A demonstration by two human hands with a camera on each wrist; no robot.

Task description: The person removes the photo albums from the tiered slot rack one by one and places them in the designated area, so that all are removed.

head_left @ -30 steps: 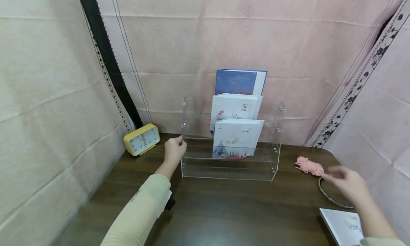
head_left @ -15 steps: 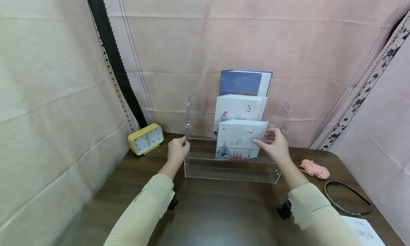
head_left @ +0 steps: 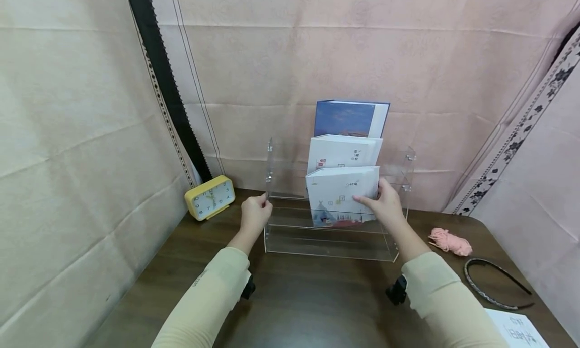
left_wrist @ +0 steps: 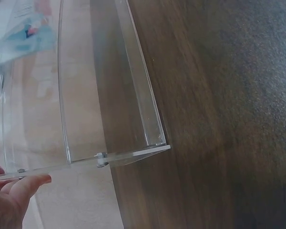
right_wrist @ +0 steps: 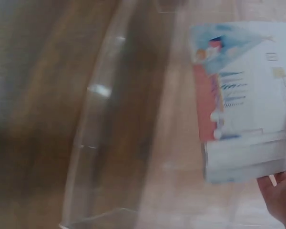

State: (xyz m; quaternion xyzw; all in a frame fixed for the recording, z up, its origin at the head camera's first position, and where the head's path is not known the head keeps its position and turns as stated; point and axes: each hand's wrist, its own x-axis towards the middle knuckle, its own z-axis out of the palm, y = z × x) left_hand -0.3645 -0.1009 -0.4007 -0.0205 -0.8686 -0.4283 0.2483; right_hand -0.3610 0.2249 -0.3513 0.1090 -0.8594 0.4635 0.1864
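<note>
A clear acrylic book rack [head_left: 290,245] stands on the dark wooden table, with three books in its tiers. My left hand [head_left: 255,213] pinches the rack's left side panel between thumb and fingers, as the left wrist view also shows. On the other side, my right hand [head_left: 385,203] grips the front white book [head_left: 342,194] by its right edge, thumb on the cover and fingers behind. That book tilts slightly in the front tier. Behind it stand a second white book [head_left: 343,150] and, at the back, a taller blue book [head_left: 346,117].
A yellow clock [head_left: 210,198] stands left of the rack. To the right lie a pink yarn skein [head_left: 450,242], a dark headband [head_left: 473,282] and another white book [head_left: 516,328] near the table's edge. Cloth curtains [head_left: 254,61] enclose the back and sides.
My right hand has come from beside the yarn to the front book and taken hold of its right edge. The book has tipped slightly left. My left hand stays on the rack's side.
</note>
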